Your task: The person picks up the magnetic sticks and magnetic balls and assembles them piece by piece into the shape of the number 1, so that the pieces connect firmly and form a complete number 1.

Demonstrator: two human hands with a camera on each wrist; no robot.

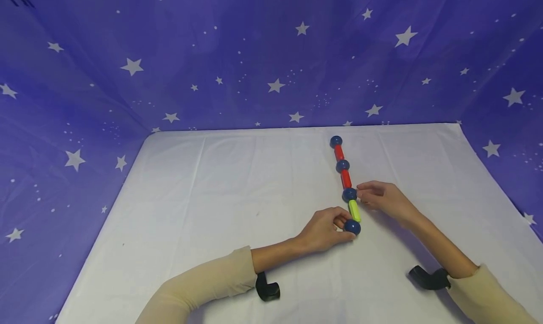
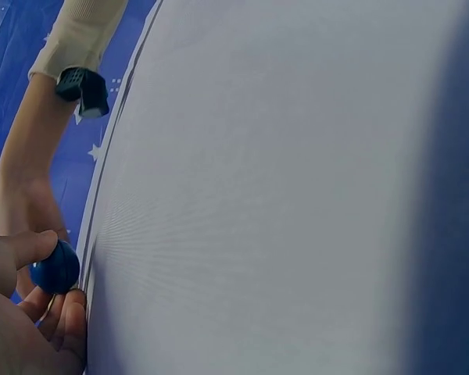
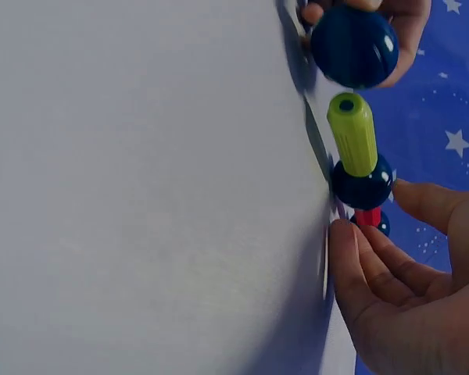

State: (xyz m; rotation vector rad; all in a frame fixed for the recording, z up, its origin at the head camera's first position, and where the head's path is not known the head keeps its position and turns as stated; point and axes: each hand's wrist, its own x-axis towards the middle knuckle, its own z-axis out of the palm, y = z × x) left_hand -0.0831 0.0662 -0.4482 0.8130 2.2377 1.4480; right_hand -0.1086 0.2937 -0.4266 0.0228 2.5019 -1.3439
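Note:
My left hand (image 1: 324, 229) pinches a blue ball (image 1: 352, 227) between thumb and fingers, at the near end of a row of toy pieces. Just beyond it is a yellow-green rod (image 1: 354, 211); in the right wrist view a slim gap separates its near end from the held ball (image 3: 354, 47). The rod's far end meets another blue ball (image 1: 349, 195). My right hand (image 1: 386, 199) is beside that ball, thumb and fingers parted, fingertips at its right side; whether they touch it is unclear. Farther along, red rods (image 1: 346, 178) alternate with blue balls (image 1: 342, 165).
A white cloth (image 1: 220, 187) covers the table. The row runs back to a blue ball (image 1: 336, 141) near the far edge. A purple star-patterned curtain (image 1: 237, 55) rises behind and at the sides. Black devices (image 1: 267, 287) sit by both forearms.

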